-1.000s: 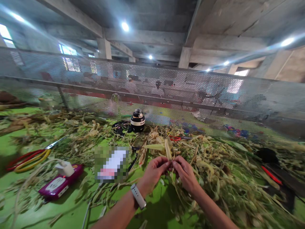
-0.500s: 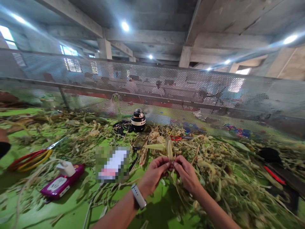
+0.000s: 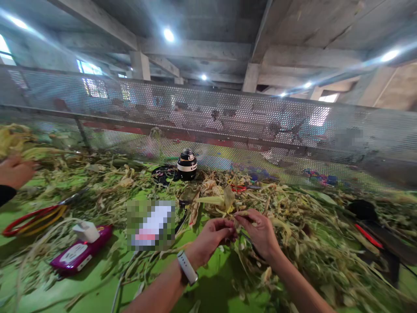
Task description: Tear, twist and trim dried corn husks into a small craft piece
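My left hand (image 3: 210, 241), with a pale watch band (image 3: 187, 268) on its wrist, has its fingers pinched together in front of me. My right hand (image 3: 260, 232) is pinched close beside it. Between the fingertips runs a strip of dry husk (image 3: 240, 214), like corn husk; most of it is hidden by the fingers. Just beyond the hands lies a larger pale yellow husk piece (image 3: 213, 200), resting on the heap of dry husk scraps (image 3: 312, 230) on the green table (image 3: 211, 291).
At left, another person's hand (image 3: 14, 171) holds yellowish husk (image 3: 13, 141). Scissors (image 3: 32, 217), a purple power strip (image 3: 81, 252) with a white charger (image 3: 86, 231), and a blurred phone (image 3: 153, 224) lie left. A black jar (image 3: 187, 165) stands before the perforated metal screen (image 3: 228, 117).
The husk that stood upright between my fingers is now tilted and bent down. My right hand has turned over it. Another person's hand has come further into view at left with husk.
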